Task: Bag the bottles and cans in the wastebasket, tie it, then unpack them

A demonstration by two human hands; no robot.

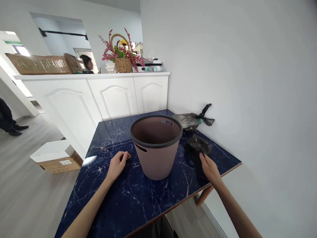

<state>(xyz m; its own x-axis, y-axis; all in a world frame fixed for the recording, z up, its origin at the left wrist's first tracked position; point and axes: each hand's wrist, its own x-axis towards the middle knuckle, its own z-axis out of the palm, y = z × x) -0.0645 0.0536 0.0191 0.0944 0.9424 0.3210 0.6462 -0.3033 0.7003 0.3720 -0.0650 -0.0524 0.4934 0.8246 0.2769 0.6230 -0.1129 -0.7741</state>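
Observation:
A mauve trash bin (158,162) with a dark rim and handle slots stands upright on the blue marbled table (116,208). Its visible inner wall is bare, while the bottom is hidden. To the left of the bin, my left hand (119,163) rests on the tabletop with its fingers curled and nothing seen in them. On the right, my right hand (210,168) pinches the near edge of a crumpled black plastic bag (198,143). Behind that lies a knotted dark translucent bag (188,119) with bottles inside, against the wall.
White cabinets (119,99) border the table's far side, with a flower basket (123,65), a plastic bottle (155,68) and a cardboard box (42,64) on top. An opened carton (58,165) sits on the floor at left. One person (87,62) is behind the cabinets; another's legs (7,115) show at far left.

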